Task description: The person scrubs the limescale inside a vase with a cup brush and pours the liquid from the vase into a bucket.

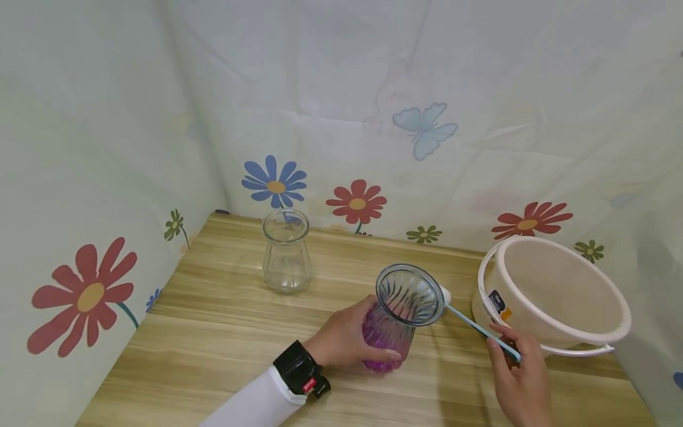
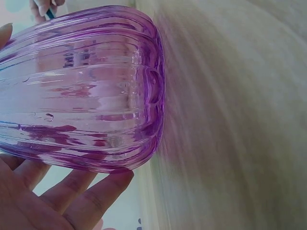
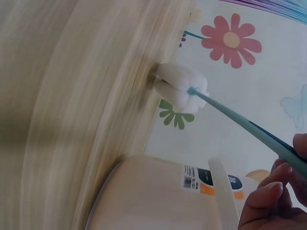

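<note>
My left hand [image 1: 341, 335] grips a ribbed glass vase [image 1: 393, 332], purple at the base and blue at its flared rim. The vase leans a little, mouth up, its base right at the tabletop in the left wrist view. My right hand [image 1: 524, 376] pinches the blue handle of a sponge bottle brush [image 1: 476, 325], right of the vase. In the right wrist view the brush's white sponge head [image 3: 181, 86] is whole and outside the vase. From the head view most of that sponge hides behind the vase rim.
A clear glass vase [image 1: 288, 264] stands upright at the back left of the wooden table [image 1: 213, 332]. On the right is a pale pink bucket [image 1: 560, 329] with its handle down, close to my right hand. Flowered cloth [image 1: 341, 118] hangs around the table.
</note>
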### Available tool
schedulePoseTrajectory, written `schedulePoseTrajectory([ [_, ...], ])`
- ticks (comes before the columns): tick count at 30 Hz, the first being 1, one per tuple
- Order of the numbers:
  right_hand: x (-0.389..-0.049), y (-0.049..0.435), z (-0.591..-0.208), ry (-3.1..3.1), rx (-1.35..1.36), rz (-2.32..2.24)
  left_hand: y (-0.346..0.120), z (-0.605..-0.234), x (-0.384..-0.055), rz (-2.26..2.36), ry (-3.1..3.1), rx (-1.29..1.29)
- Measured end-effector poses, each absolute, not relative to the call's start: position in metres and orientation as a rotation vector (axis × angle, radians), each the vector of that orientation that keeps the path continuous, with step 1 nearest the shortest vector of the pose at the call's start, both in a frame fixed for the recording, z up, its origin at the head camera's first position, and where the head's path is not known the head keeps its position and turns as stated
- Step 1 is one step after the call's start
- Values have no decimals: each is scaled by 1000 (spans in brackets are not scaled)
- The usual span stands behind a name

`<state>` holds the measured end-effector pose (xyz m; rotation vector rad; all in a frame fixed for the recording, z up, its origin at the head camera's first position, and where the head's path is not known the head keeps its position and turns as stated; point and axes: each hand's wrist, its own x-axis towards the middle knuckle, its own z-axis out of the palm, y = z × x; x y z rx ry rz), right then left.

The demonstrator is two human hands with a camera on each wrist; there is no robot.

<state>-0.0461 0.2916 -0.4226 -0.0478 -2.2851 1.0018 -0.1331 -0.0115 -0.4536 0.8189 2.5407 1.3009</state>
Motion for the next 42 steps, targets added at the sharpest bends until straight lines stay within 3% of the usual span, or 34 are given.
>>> schedulePoseTrajectory([
  [9,-36,307,-434,-2429,-60,882,-12,-453,-134,1300,2545,820],
  [20,-35,334,-464,-2577,174,751,-12,-450,-133,1299,2527,803],
  [42,-35,351,-471,-2891,68,637,-13,-454,-134,1285,2538,814],
])
